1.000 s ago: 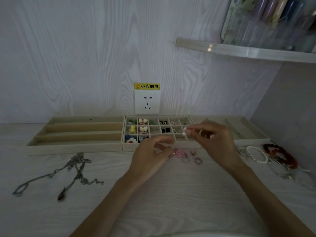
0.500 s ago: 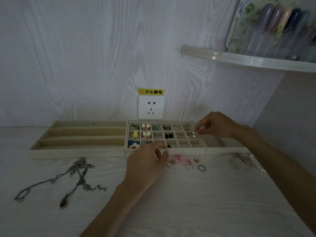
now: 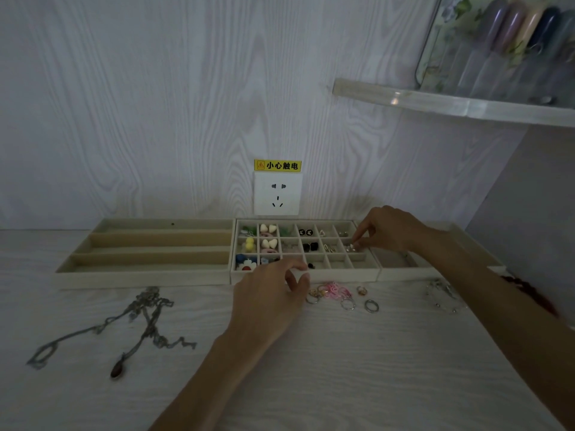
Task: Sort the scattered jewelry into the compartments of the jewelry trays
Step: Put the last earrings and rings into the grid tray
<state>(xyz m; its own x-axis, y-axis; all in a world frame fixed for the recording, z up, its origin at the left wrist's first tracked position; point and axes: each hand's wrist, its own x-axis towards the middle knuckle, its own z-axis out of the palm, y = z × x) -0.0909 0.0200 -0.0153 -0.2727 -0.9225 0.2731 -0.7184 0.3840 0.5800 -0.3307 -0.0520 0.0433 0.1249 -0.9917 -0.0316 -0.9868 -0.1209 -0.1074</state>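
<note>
Bare table point(image 3: 357, 368) lies open between the necklaces point(image 3: 146, 318) and rings point(image 3: 345, 295).

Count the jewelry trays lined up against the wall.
3: the long-slot tray on the left, the grid tray in the middle below the socket, and a third tray on the right, partly hidden behind the right forearm.

The right arm hides part of the right tray point(image 3: 460, 231); its contents stay unclear.
</note>
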